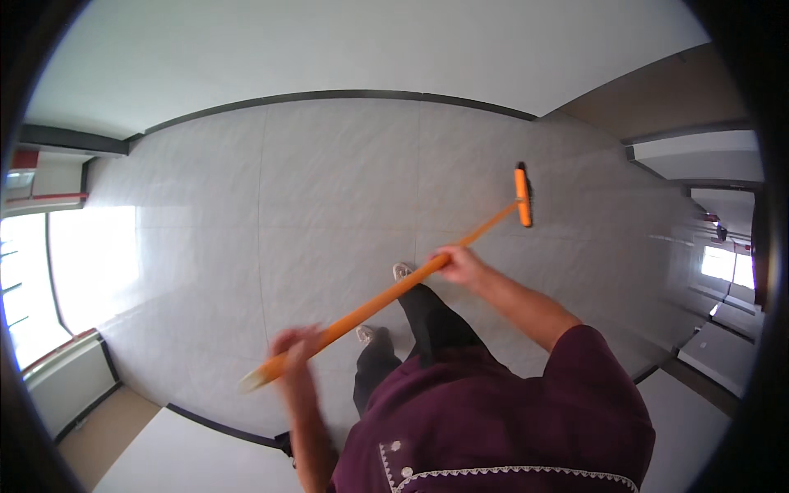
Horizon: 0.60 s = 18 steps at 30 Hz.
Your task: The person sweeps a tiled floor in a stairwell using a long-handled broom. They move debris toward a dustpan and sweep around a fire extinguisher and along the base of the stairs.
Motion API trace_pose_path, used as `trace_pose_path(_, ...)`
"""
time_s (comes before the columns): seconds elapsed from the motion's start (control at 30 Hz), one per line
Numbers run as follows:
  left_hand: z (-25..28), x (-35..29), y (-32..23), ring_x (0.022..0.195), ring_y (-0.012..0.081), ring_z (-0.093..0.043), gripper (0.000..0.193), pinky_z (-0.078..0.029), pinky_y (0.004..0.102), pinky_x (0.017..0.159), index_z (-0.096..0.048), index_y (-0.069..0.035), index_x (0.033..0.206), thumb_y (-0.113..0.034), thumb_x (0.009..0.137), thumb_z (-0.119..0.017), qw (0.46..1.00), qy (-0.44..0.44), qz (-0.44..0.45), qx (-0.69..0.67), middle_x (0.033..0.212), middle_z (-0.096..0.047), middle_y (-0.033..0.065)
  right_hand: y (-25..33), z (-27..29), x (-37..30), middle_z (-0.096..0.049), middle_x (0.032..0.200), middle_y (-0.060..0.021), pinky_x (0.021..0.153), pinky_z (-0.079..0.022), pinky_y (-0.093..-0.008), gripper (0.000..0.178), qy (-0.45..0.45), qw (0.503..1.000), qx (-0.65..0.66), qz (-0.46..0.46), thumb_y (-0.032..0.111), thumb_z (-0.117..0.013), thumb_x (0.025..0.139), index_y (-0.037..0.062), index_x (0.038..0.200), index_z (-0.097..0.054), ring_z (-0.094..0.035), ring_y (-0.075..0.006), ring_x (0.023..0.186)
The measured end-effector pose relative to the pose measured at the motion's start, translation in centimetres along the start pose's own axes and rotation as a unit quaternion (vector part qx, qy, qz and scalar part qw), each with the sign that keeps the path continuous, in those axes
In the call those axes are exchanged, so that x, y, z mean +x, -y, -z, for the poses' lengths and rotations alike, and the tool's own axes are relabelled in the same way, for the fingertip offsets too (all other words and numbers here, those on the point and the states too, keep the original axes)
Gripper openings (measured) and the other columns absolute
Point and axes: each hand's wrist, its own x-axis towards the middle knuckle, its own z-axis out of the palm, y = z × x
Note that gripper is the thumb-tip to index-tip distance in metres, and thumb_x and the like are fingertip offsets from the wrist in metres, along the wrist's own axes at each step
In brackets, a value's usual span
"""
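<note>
A push broom (370, 307) with a long orange handle slants across the view, from the lower left up to the right. Its narrow orange head (523, 195) with dark bristles rests on the grey floor at the right. Close to the pale upper end of the handle, my left hand (296, 349) is wrapped round it, a little smeared by motion. Farther down the handle, my right hand (460, 264) grips it with closed fingers. Some of the fingers of both hands are hidden.
Grey tiled floor (337, 181) spreads around my feet. A white wall (345, 49) with a dark skirting runs along the far side. Bright windows (33, 279) stand at the left, and a corridor with white walls (699, 156) leads off at the right.
</note>
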Motion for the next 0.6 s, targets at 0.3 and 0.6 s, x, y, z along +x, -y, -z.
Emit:
trace_pose_path(0.3,-8.3,2.1,-5.7,0.076,0.0229,-0.061,0.021,-0.051,0.0341,0.072,-0.057,0.004,0.088,0.001,0.067,-0.059,0.993,0.058,-0.057,0.080,0.083,-0.062,0.0158,4.5,-2.7,6.9,-0.050,0.078,-0.0124,0.076,-0.049,-0.0348,0.006,0.000,0.998,-0.059,-0.028,-0.001,-0.049,0.078,-0.0003,0.076,-0.044,-0.054,-0.0241,0.077)
trace_pose_path(0.6,-1.4,-1.5,-19.5,0.041,0.0167,-0.046,0.010,-0.042,0.0292,0.038,-0.044,0.004,0.089,0.002,0.080,-0.042,0.795,0.024,-0.549,0.255,0.047,-0.042,0.0037,-15.6,-31.3,3.7,-0.052,0.075,-0.0148,0.074,-0.052,-0.0400,0.003,0.239,0.929,-0.124,-0.254,0.000,-0.046,0.078,-0.0007,0.075,-0.046,-0.058,-0.0271,0.076)
